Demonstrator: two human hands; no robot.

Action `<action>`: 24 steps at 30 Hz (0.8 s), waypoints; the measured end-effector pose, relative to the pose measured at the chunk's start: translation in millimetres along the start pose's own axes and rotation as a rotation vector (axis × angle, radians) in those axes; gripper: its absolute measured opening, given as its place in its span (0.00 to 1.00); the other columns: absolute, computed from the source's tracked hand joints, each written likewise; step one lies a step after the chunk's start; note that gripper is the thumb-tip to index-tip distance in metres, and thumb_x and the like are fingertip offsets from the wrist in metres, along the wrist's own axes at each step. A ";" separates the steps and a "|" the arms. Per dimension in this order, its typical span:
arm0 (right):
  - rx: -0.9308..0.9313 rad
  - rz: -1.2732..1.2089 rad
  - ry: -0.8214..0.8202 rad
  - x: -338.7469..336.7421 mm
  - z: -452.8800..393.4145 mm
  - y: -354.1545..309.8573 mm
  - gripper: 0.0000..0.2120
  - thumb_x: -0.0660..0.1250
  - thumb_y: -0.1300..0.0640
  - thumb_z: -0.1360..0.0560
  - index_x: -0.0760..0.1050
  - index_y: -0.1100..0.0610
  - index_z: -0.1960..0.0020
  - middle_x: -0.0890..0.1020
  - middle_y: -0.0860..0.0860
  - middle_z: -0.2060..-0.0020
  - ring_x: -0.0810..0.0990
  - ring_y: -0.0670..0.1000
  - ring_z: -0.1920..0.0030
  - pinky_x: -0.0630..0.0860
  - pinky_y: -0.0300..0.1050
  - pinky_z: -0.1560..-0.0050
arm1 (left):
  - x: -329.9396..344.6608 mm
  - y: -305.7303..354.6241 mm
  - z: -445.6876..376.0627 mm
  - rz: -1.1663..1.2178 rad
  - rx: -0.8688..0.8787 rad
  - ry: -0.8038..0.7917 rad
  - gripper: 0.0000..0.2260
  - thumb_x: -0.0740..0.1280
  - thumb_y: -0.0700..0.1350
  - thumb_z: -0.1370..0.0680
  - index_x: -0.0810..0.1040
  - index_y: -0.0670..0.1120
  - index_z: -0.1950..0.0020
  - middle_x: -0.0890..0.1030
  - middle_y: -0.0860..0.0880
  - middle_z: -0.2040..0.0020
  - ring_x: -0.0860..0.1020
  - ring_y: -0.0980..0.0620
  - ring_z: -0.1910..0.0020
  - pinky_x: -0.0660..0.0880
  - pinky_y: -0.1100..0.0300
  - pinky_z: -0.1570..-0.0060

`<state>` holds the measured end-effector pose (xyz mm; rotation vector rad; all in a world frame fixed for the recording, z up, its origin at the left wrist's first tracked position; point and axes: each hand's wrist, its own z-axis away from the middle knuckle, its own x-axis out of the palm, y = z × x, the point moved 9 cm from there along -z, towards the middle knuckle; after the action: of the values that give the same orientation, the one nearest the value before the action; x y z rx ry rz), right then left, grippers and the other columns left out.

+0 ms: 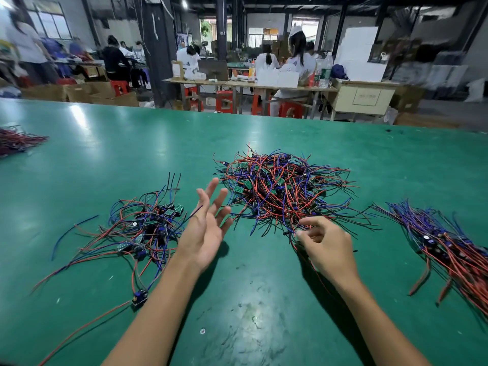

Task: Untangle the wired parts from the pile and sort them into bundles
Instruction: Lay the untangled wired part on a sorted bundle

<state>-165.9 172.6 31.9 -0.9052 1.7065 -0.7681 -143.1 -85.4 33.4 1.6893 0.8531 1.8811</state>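
A tangled pile of wired parts [285, 186], red, blue and black leads with small green boards, lies mid-table. My right hand [326, 245] sits at the pile's near edge, its fingers curled and pinching a few wires that trail under the palm. My left hand [207, 225] hovers between the pile and a looser group of wired parts [144, 228] on the left; its fingers are straight and spread, palm turned inward, holding nothing. A laid-out bundle [449, 244] with leads running the same way lies at the right.
The green table [250, 299] stretches wide, its far edge near the top third. Another wire bundle [18, 141] lies at the far left edge. One loose part [139, 297] sits near my left forearm. People work at benches behind the table.
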 end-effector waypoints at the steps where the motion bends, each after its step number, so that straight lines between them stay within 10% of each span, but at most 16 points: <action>1: -0.004 0.021 -0.010 1.3 0.0 0.0 0.10 0.75 0.61 0.27 0.83 0.50 0.49 0.83 0.43 0.67 0.80 0.38 0.66 0.73 0.26 0.61 | 3.7 -1.8 1.1 -0.066 0.005 -0.026 0.16 0.56 0.60 0.18 0.80 0.58 0.38 0.84 0.57 0.51 0.77 0.59 0.61 0.71 0.60 0.53; 8: -0.212 -0.113 0.040 -10.4 7.0 -33.8 0.15 0.74 0.60 0.25 0.81 0.41 0.46 0.85 0.40 0.62 0.83 0.41 0.59 0.73 0.30 0.58 | 28.9 8.9 23.1 -1.009 0.543 0.073 0.08 0.64 0.45 0.17 0.82 0.53 0.50 0.84 0.57 0.55 0.78 0.56 0.58 0.76 0.60 0.58; 13: -0.232 -0.345 -0.122 -3.1 16.7 -54.3 0.17 0.76 0.60 0.27 0.80 0.43 0.43 0.87 0.47 0.61 0.84 0.45 0.58 0.75 0.49 0.54 | 54.1 -21.3 35.2 -1.446 0.738 -0.139 0.17 0.66 0.41 0.19 0.74 0.51 0.31 0.79 0.55 0.42 0.75 0.58 0.45 0.70 0.63 0.41; 20: -0.132 -0.558 -0.564 38.1 31.9 -58.1 0.10 0.76 0.55 0.28 0.80 0.53 0.49 0.87 0.56 0.60 0.84 0.49 0.57 0.71 0.46 0.56 | 47.4 -20.0 26.0 -1.274 0.650 -0.087 0.11 0.66 0.42 0.18 0.83 0.45 0.38 0.85 0.51 0.45 0.82 0.55 0.46 0.77 0.58 0.44; 24: -0.107 -0.266 -0.298 25.2 18.5 -36.8 0.14 0.75 0.43 0.28 0.77 0.47 0.47 0.84 0.50 0.64 0.82 0.46 0.65 0.76 0.41 0.62 | 27.4 -23.9 12.5 -0.761 0.364 0.006 0.11 0.63 0.45 0.17 0.85 0.46 0.45 0.87 0.50 0.55 0.84 0.55 0.55 0.78 0.66 0.59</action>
<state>-145.8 130.7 45.1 -1.2724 1.3915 -0.6792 -135.8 -47.8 36.0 1.2549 1.6328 1.2533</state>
